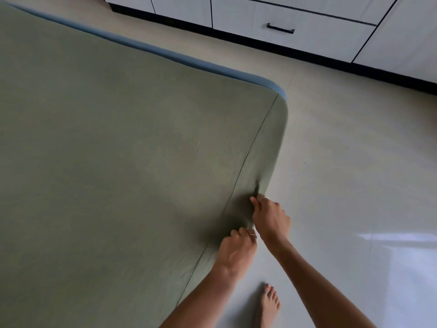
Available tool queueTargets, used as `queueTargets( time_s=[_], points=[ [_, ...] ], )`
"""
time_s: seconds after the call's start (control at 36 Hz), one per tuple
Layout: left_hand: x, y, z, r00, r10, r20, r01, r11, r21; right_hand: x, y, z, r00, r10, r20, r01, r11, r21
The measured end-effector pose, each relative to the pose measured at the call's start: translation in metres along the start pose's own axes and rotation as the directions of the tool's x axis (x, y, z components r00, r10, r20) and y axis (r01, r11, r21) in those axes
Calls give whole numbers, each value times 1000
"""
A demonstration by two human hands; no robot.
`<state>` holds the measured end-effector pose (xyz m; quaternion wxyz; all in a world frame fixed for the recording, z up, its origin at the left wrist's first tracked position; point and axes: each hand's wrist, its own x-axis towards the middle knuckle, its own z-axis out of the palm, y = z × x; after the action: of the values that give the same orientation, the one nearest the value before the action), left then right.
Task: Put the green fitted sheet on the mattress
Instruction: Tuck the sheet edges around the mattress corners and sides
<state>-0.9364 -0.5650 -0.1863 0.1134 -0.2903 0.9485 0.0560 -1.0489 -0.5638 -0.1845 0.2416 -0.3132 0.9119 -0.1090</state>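
- Head view says I'm pretty far along: green fitted sheet (106,150) lies smooth across the mattress (165,52) top, away from both hands.
- Far corner beyond my right hand (269,216) looks wrapped, though a blue strip of mattress shows along the far edge.
- Right hand's fingers are curled, pinching sheet fabric at the side edge, with the left hand (236,252) just behind it gripping the same edge.
- What's left, I'd guess: tugging this side down and tucking it. Other corners aren't in view, so can't say.

Glossy pale tiled floor (354,162) meets white cabinets (295,22) with a black plinth and drawer handle (280,28).
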Motion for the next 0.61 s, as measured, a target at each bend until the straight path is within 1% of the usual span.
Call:
queueTargets(
  time_s=[0.06,0.14,0.22,0.28,0.33,0.42,0.47,0.56,0.61],
  points=[
    [-1,0,-3,999,17,32,-16,999,-33,-2,10,-2,1000,6,19,-7,1000,7],
    [0,-3,-10,996,65,64,-63,997,-39,-2,25,-6,998,-1,67,-2,999,48],
    [11,-7,-18,995,68,72,-66,997,-37,7,28,-15,984,-87,156,85,996,18],
    [25,-5,-21,997,49,64,-46,998,-48,19,26,-26,974,-138,177,145,989,-26],
    [47,-1,-26,1000,15,19,-14,998,-69,40,25,-38,982,-108,157,108,994,9],
    [86,6,-37,997,-31,-70,26,997,-67,83,20,-56,997,2,73,-11,993,115],
    [113,8,-50,991,-71,-110,64,996,-64,113,12,-67,999,32,27,-37,985,169],
    [149,8,-65,981,-162,-106,151,983,-105,145,1,-75,999,27,31,-33,977,213],
    [166,9,-74,973,-225,-56,216,968,-131,155,-1,-72,998,37,53,-48,973,226]
  ],
)
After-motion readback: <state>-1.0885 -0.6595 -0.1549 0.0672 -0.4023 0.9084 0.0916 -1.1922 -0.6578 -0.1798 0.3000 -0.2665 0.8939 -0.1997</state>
